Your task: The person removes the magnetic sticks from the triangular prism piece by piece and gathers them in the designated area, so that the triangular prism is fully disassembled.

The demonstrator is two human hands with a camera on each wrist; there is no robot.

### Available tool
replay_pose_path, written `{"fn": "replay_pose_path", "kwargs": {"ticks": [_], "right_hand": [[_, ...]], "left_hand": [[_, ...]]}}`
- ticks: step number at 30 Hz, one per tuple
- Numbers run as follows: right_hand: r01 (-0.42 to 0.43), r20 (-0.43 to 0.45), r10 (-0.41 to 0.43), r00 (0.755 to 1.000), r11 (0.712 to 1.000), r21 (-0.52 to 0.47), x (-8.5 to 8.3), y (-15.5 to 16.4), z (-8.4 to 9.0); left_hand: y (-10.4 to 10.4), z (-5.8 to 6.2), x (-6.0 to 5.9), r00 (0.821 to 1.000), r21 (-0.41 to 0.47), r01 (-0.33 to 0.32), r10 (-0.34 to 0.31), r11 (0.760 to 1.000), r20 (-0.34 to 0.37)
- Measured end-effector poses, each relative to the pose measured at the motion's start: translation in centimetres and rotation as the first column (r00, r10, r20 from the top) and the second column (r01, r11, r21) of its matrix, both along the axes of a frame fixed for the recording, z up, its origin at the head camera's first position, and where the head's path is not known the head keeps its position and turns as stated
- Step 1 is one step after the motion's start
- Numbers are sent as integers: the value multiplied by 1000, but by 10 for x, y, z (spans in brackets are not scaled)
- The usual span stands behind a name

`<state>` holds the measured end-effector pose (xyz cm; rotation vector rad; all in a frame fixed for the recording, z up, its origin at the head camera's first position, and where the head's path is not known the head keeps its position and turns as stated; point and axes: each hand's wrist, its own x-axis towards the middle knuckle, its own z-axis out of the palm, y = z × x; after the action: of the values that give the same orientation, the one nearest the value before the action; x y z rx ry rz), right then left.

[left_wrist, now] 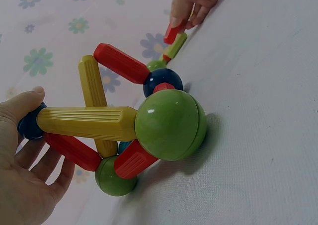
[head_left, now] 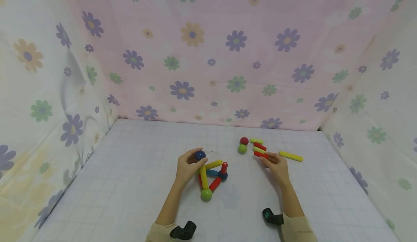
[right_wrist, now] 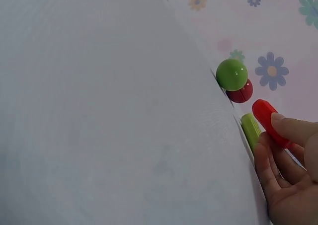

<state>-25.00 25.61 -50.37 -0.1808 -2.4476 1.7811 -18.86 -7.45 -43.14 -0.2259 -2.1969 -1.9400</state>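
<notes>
A structure of red and yellow rods joined by green and blue balls stands mid-table; its near green ball fills the left wrist view. My left hand grips the blue ball at its top corner. My right hand pinches a red rod at the end of a loose row of rods. A green ball and a red ball lie just beyond it.
A lone yellow rod lies right of the right hand. Flowered cloth walls close in the white gridded table on three sides.
</notes>
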Motion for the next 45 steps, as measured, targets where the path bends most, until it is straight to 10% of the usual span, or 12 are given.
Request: {"fn": "replay_pose_path", "kwargs": {"ticks": [14, 32, 45], "right_hand": [[40, -26, -36, 999, 987, 155, -6, -3, -6], [156, -80, -155, 985, 988, 1, 4, -16, -1], [-154, -268, 137, 954, 987, -44, 25, -61, 37]], "left_hand": [[-2, 0, -2, 1000, -1, 8, -8, 1000, -7], [0, 2, 2, 1000, -1, -2, 2, 1000, 1], [1, -36, -12, 999, 26, -45, 45, 999, 8]]}}
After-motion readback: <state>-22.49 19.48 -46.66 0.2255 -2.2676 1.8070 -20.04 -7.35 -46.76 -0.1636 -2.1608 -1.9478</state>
